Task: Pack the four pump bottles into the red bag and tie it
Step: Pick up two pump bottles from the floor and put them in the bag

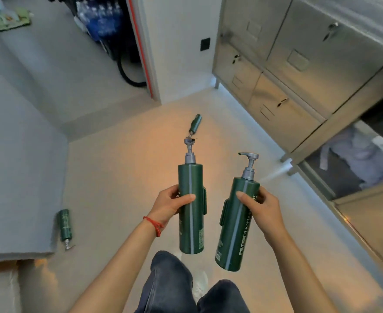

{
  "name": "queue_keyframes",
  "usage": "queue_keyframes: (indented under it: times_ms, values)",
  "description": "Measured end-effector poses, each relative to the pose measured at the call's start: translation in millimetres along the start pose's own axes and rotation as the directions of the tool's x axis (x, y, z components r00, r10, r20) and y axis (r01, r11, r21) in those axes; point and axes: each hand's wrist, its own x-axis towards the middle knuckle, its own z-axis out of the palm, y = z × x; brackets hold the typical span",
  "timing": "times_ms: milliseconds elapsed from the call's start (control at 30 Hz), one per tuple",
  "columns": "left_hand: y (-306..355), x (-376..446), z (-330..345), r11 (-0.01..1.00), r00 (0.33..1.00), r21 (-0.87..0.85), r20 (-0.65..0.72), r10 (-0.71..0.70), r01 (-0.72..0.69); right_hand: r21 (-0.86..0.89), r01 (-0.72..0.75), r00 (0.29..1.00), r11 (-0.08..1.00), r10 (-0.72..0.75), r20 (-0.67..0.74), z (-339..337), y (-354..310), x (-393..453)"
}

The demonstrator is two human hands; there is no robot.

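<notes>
My left hand [171, 203] grips a tall dark green pump bottle [191, 224] around its middle, upright, grey pump on top. My right hand [260, 206] holds a second green pump bottle [235, 236], tilted slightly right, with white lettering down its side. A third green bottle [195, 124] lies on the floor farther ahead, pump toward me. A fourth [65, 227] lies on the floor at the left, beside the grey platform, pump toward me. No red bag is in view.
A grey raised platform [16, 177] fills the left side. Metal lockers [299, 64] line the right wall, with a glass-fronted unit [355, 168] below. A white wall corner [177, 53] and packs of water bottles [98, 21] stand at the back. My legs [186, 288] are below.
</notes>
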Motion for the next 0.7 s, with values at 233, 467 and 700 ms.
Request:
queue_keyframes:
  times_ms: [233,467,700]
  values:
    - [47,79,91,0.984,0.945,0.173,0.328,-0.017,-0.042,0.126,-0.023,0.932,0.992,0.067,-0.355,-79,3,5]
    - [82,130,184,0.919,0.757,0.358,0.644,-0.114,-0.167,0.273,-0.003,0.696,0.962,0.198,-0.69,-128,12,-13]
    - [76,131,274,0.845,0.532,0.457,0.805,-0.26,-0.278,0.379,0.062,0.405,0.923,0.323,-0.855,-154,32,-59]
